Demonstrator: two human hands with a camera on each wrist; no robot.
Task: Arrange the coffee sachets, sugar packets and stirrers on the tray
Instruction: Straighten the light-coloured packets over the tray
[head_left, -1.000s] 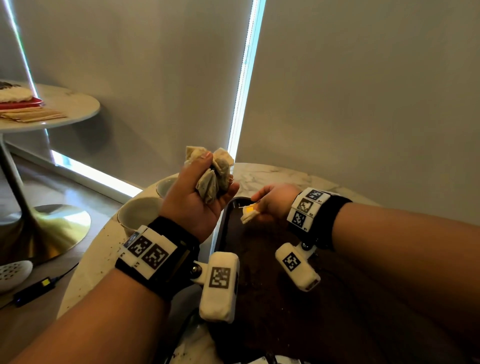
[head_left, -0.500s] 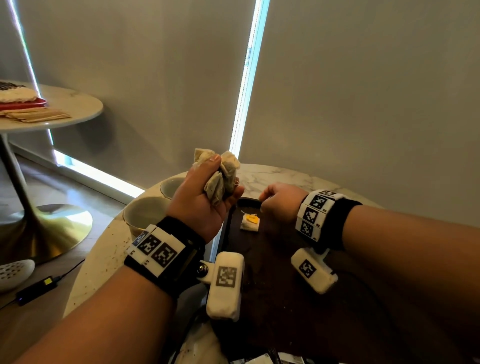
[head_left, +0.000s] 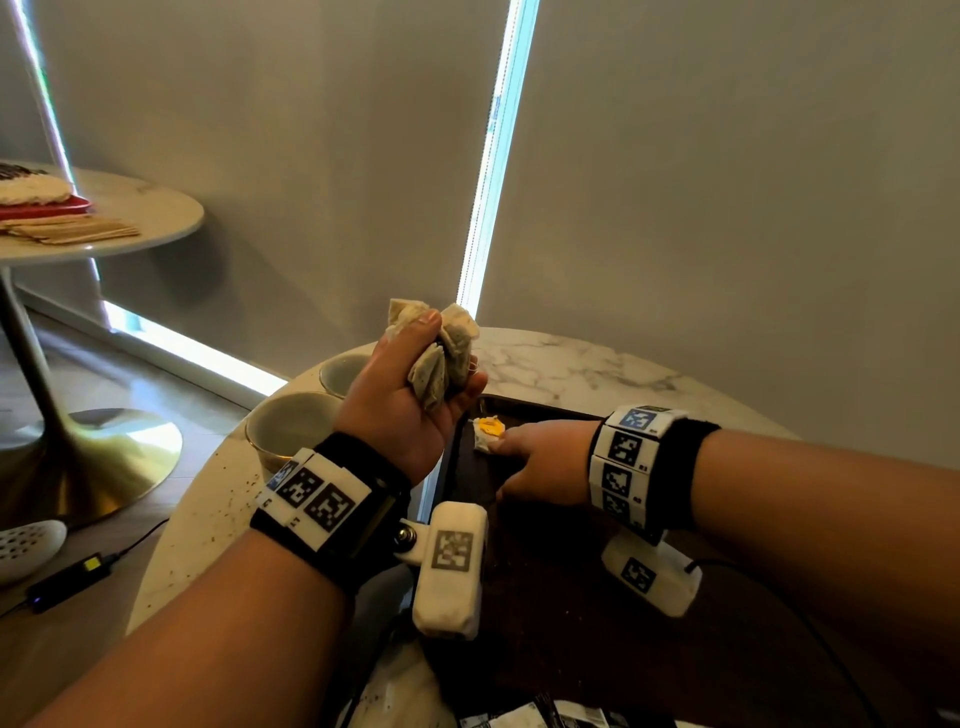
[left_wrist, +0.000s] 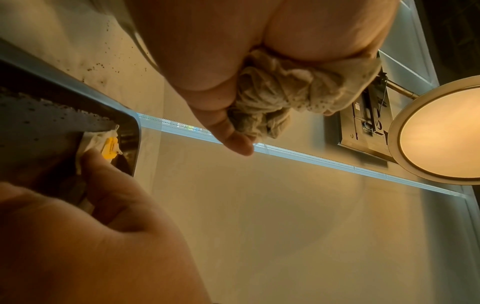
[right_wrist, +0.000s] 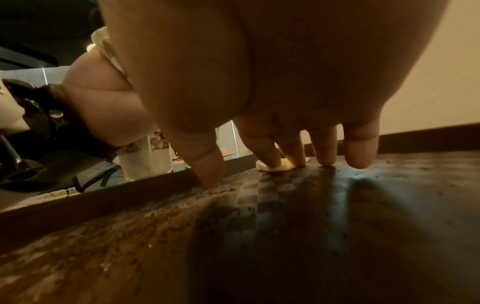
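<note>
My left hand (head_left: 410, 400) is raised left of the dark tray (head_left: 571, 597) and grips a crumpled bunch of beige sachets (head_left: 441, 353); the left wrist view shows the bunch (left_wrist: 285, 98) squeezed in the fist. A small white sachet with a yellow tag (head_left: 488, 434) lies in the tray's far left corner. My right hand (head_left: 540, 457) reaches to it with straight fingers, and the fingertips (right_wrist: 270, 158) press on the sachet (right_wrist: 285, 167) against the tray floor (right_wrist: 285, 226). In the left wrist view the small sachet (left_wrist: 103, 139) sits just inside the tray rim (left_wrist: 78, 90).
Two cups (head_left: 291, 426) (head_left: 348, 371) stand on the marble table (head_left: 571, 364) left of the tray. Printed packets (head_left: 535, 717) lie at the tray's near edge. A second round table at far left carries wooden stirrers (head_left: 72, 231) and a red plate (head_left: 41, 208).
My right hand set the yellow-tagged sachet down in the tray corner, let it go, and now lays straight fingers on it. The left hand kept its bunch raised.
</note>
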